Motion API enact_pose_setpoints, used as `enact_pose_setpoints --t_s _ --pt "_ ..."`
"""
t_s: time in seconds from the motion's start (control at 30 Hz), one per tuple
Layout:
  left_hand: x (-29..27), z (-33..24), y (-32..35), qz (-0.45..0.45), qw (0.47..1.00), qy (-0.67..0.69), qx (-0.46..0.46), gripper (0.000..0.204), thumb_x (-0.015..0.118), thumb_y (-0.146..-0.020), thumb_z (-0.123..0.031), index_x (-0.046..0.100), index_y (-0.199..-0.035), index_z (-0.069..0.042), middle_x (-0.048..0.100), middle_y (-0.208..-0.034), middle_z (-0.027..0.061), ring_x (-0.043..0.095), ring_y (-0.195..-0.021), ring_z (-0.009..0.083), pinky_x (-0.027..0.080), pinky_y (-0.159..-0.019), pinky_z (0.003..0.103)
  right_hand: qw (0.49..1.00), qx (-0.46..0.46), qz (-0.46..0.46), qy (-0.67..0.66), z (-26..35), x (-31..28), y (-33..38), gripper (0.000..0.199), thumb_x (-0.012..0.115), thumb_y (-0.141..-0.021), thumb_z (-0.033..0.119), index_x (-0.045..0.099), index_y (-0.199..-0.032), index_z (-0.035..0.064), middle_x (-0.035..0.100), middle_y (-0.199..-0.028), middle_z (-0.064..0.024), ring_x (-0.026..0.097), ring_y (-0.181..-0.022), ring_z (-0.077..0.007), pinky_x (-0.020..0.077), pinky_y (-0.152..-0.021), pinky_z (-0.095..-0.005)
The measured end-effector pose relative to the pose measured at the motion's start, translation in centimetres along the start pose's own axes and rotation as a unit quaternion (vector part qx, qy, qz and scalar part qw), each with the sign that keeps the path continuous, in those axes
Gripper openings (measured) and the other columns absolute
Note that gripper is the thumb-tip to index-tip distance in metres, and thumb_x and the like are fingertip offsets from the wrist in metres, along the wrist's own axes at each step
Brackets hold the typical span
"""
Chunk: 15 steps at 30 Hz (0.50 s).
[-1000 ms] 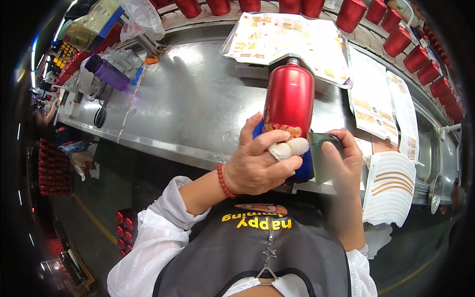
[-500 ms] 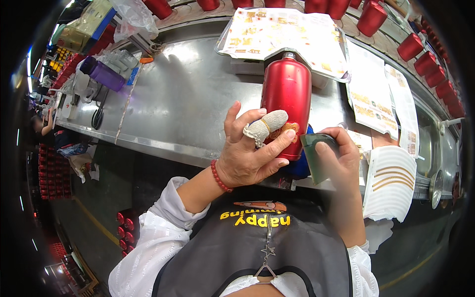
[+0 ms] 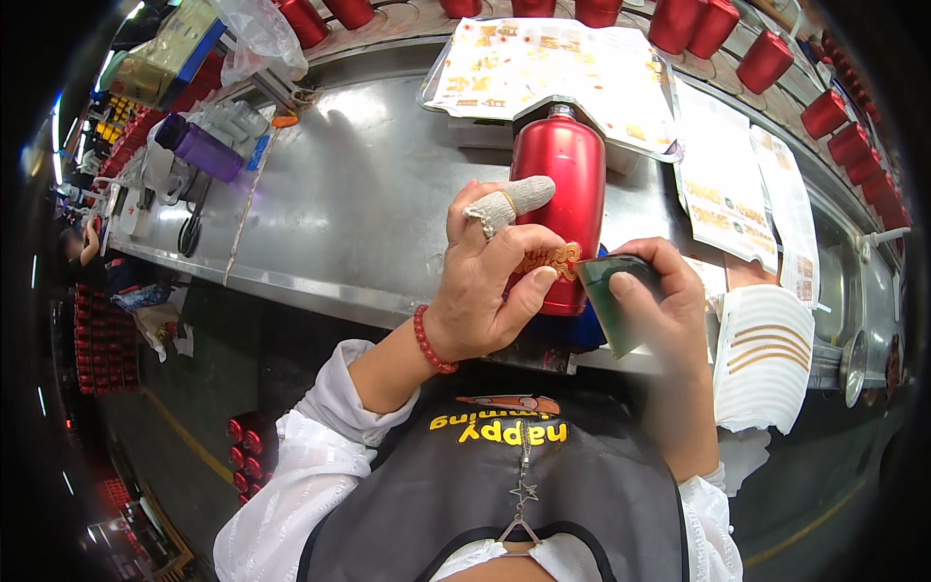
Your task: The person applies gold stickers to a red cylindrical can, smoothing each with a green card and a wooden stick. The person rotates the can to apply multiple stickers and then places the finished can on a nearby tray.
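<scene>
A glossy red bottle (image 3: 558,175) lies on its side in front of me, its neck pointing away, with a gold decal (image 3: 555,260) near its base. Over its left side is my left hand (image 3: 490,262), fingers apart, with the thumb and index finger at the decal. One finger wears a grey cloth finger cover (image 3: 514,202) and reaches across the bottle. My right hand (image 3: 669,301) pinches a translucent green scraper (image 3: 613,315), whose edge is beside the decal's right end. Part of a blue support (image 3: 585,333) shows under the bottle.
Beyond the bottle's neck lies a stack of printed decal sheets (image 3: 543,68); another sheet (image 3: 722,184) hangs to the right. White backing with gold strips (image 3: 766,359) is nearer. A purple bottle (image 3: 199,145) stands left on the metal table (image 3: 388,194). Red containers (image 3: 766,63) line the far conveyor.
My left hand has shifted slightly up and left, its thumb and index finger drawing nearer each other and uncovering more of the decal. The scraper has moved slightly left; far containers have shifted right.
</scene>
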State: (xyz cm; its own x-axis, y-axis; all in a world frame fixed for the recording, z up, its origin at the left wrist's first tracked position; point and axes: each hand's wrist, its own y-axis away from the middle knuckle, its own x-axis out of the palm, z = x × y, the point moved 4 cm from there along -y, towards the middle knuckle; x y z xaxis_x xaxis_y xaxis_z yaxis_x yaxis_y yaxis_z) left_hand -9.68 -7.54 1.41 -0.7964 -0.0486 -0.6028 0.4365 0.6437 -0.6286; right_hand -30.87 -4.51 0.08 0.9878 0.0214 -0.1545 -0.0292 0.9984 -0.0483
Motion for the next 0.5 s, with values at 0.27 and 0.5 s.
enact_pose_setpoints --t_s 0.27,0.5 --pt "0.4 -0.1 0.4 -0.022 1.000 -0.001 -0.001 0.022 0.066 -0.088 -0.016 0.068 -0.110 -0.010 0.058 -0.132 0.0206 0.043 -0.126 0.0395 0.021 -0.118 0.053 1.000 -0.001 -0.010 -0.006 -0.4 -0.4 -0.7 0.021 0.071 -0.089 0.012 0.066 -0.105 -0.0005 0.069 -0.086 -0.0045 0.062 -0.078 -0.0093 0.0502 -0.072 -0.0250" --pt "-0.1 -0.5 1.1 -0.025 0.999 -0.023 0.003 0.027 0.063 -0.094 -0.020 0.068 -0.117 -0.006 0.061 -0.135 0.0194 0.044 -0.129 0.0365 0.021 -0.119 0.051 1.000 -0.001 -0.011 0.001 -1.0 -1.2 -0.8 0.021 0.070 -0.089 0.012 0.066 -0.104 -0.0008 0.068 -0.086 -0.0052 0.062 -0.078 -0.0107 0.0504 -0.073 -0.0256"
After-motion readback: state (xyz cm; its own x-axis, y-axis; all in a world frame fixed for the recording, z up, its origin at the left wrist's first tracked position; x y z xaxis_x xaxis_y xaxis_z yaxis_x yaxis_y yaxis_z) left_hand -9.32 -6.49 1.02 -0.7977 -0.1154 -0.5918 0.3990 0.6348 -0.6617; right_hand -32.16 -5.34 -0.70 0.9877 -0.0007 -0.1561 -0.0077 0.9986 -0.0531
